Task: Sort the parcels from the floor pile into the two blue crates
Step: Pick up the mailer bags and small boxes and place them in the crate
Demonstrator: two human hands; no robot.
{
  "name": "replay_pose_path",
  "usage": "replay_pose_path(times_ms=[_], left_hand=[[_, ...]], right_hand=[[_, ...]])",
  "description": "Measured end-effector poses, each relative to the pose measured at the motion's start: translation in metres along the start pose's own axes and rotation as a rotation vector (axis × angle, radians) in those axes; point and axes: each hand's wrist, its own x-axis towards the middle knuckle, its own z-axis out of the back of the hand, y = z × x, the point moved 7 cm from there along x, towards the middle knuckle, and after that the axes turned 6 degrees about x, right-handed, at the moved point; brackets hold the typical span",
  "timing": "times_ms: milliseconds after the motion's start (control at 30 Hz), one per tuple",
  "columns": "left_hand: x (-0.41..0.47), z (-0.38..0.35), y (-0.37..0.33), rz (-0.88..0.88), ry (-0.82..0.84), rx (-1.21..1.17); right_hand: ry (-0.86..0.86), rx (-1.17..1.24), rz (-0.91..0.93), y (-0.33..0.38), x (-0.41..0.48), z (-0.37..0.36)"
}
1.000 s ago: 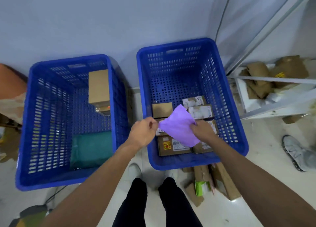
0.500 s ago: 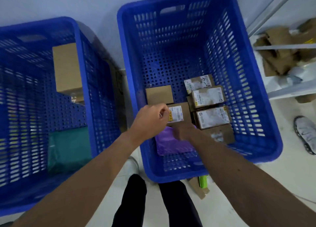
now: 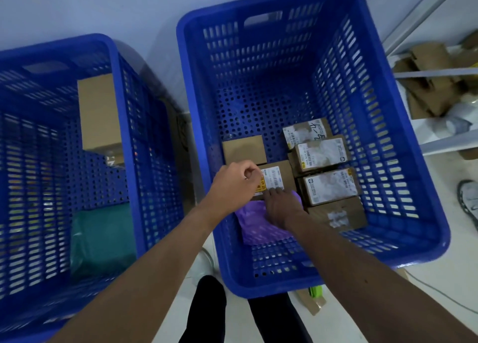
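Observation:
Two blue crates stand side by side against the wall. In the right crate (image 3: 258, 288), my right hand (image 3: 282, 208) lies on a purple plastic parcel (image 3: 254, 226) at the crate's near left floor, gripping it. My left hand (image 3: 235, 185) hovers just above, fingers curled with nothing in them, over a labelled cardboard box (image 3: 278, 178). Several more small boxes (image 3: 323, 154) sit beside it. The left crate (image 3: 126, 135) holds a tall cardboard box (image 3: 99, 112) and a green bag (image 3: 101, 239).
A white shelf frame with crumpled cardboard (image 3: 434, 79) stands at the right. Another person's shoe (image 3: 469, 200) shows at the right edge. A few parcels (image 3: 314, 298) lie on the floor under the right crate's near rim, beside my legs (image 3: 204, 311).
The purple parcel went from held up between both hands down to the floor of the right crate. My left hand let go of it; the view moved closer.

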Motion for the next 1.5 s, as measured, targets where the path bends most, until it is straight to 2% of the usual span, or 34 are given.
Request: replay_pose_path(times_ms=[200,333,533,733,900,1067,1500], left_hand=[[-0.001,-0.003,0.003,0.031,0.004,0.066],[-0.015,-0.006,-0.016,0.054,0.062,0.124],[-0.054,0.003,-0.053,0.039,0.074,0.286],[-0.107,0.014,-0.075,0.04,0.049,0.569],[-0.15,0.014,-0.084,0.123,0.042,0.442],[-0.191,0.008,-0.089,0.093,0.042,0.413],[-0.323,0.013,-0.075,-0.034,-0.031,0.397]], right_hand=[[-0.056,0.072,0.033,-0.005,-0.021,0.013],[-0.017,0.165,-0.009,-0.014,-0.055,0.027],[-0.012,0.327,-0.107,-0.028,-0.121,0.05],[-0.06,0.396,-0.169,-0.039,-0.184,0.075],[-0.142,0.466,-0.212,-0.039,-0.22,0.085],[-0.211,0.542,-0.206,-0.029,-0.255,0.081],[-0.299,0.591,-0.347,0.008,-0.405,0.037]])
